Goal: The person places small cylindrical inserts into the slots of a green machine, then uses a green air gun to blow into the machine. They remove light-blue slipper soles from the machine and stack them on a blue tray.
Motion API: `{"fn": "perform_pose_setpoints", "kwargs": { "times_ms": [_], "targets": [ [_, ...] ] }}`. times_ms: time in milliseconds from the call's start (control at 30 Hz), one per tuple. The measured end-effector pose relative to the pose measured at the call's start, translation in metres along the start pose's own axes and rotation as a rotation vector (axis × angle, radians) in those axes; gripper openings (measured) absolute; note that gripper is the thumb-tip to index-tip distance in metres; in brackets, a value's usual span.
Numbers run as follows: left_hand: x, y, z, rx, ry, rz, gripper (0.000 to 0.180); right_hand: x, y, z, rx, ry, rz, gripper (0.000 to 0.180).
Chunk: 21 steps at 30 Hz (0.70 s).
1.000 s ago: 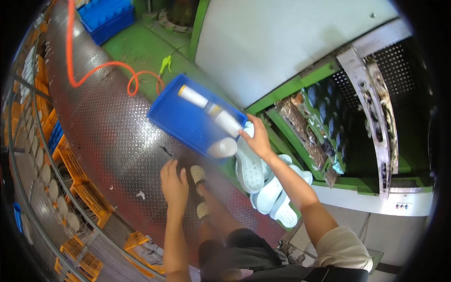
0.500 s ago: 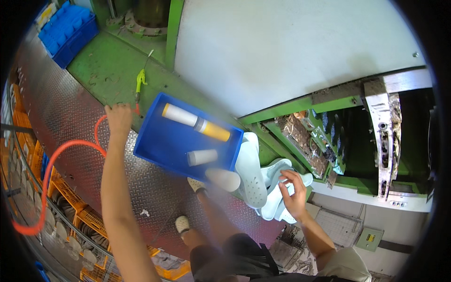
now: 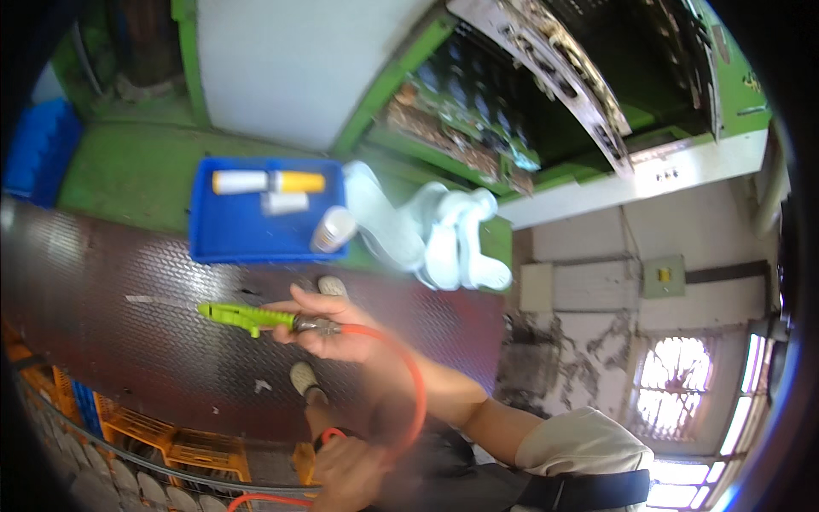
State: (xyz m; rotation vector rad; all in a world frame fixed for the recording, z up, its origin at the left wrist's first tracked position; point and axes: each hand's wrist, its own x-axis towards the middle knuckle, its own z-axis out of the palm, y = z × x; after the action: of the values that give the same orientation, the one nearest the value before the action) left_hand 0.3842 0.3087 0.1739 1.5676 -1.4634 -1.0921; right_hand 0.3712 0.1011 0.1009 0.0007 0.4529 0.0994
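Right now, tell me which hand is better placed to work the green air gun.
Right: the right hand grips the green air gun; the left hand sits low by the orange hose.

one head-worn fisheye view, looking steeply down and forward.

the camera sits above the person's own arms, close enough that the right hand (image 3: 328, 328) fills the lower middle and the left hand (image 3: 345, 469) blurs at the bottom edge. it faces the dark checker-plate floor (image 3: 102, 333), with the blue tray (image 3: 239, 235) beyond and the green machine frame (image 3: 388, 85) higher up. straight edges bow toward the round black rim; no second view shares the scene.
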Motion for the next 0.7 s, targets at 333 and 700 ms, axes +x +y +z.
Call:
{"fn": "perform_pose_setpoints", "kwargs": {
  "times_ms": [333,700],
  "targets": [
    [0.037,-0.054,0.117,-0.326,0.381,0.067,0.015,-0.193,-0.098,-0.033,-0.288,0.495,-0.795,0.042],
    [0.305,-0.069,0.111,-0.229,0.795,0.315,0.015,-0.197,-0.384,-0.032,-0.343,0.297,-1.171,0.024]
  ]
}}
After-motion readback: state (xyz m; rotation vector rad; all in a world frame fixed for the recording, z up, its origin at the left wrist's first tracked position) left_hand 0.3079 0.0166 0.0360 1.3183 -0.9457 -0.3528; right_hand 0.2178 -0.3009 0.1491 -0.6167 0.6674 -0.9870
